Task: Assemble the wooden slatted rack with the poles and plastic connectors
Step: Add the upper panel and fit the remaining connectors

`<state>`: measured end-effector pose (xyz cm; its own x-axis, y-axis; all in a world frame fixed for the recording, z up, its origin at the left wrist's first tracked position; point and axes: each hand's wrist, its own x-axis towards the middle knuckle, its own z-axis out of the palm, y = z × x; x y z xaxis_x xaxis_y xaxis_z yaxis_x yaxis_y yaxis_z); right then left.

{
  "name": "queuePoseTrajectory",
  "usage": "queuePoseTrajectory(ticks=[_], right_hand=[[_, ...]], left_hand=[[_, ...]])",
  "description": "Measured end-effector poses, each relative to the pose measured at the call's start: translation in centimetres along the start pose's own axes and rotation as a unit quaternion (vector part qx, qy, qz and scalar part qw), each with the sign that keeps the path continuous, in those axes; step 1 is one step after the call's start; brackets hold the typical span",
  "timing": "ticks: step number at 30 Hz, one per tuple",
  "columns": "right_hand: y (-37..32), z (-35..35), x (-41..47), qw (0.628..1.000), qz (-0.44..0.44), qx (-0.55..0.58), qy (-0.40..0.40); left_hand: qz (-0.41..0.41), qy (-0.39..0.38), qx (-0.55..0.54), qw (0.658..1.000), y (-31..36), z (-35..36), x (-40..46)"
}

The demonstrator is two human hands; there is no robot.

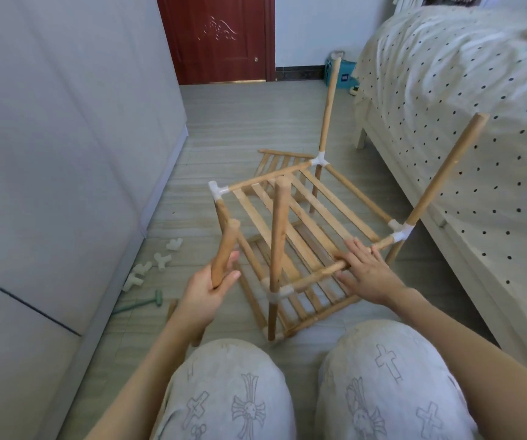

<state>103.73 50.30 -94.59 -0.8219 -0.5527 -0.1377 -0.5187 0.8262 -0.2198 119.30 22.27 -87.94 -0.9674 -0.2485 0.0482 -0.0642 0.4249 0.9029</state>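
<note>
A partly built wooden rack stands on the floor in front of my knees. Its slatted shelf [306,214] sits raised on white plastic corner connectors [398,231], with poles rising from three corners. The far left connector [216,188] has no pole above it. My left hand [208,287] grips a loose wooden pole [224,252], held upright just left of the rack. My right hand [367,268] rests with spread fingers on the shelf's near rail [319,274]. Another slatted shelf [303,309] lies under the frame, and a third [275,160] lies flat behind it.
Several spare white connectors [157,262] and a green mallet [148,303] lie on the floor by the grey wardrobe [49,154] at left. A short pole [171,308] lies near my left wrist. A bed [462,122] with dotted cover runs along the right. A red door [217,36] stands behind.
</note>
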Motion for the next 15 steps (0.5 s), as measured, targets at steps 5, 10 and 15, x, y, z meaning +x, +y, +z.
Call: queuePoseTrajectory(ticks=[5, 10, 15], right_hand=[[0.4, -0.4, -1.9, 0.993, 0.087, 0.067, 0.043], [-3.9, 1.1, -3.0, 0.991, -0.041, 0.128, 0.01], [-4.6, 0.3, -3.2, 0.986, -0.054, 0.155, -0.036]], left_hand=[[0.017, 0.064, 0.032, 0.997, -1.7, -1.5, -0.5], [-0.009, 0.052, 0.008, 0.999, -2.6, -1.0, -0.4], [-0.038, 0.024, -0.028, 0.999, -2.7, 0.1, -0.1]])
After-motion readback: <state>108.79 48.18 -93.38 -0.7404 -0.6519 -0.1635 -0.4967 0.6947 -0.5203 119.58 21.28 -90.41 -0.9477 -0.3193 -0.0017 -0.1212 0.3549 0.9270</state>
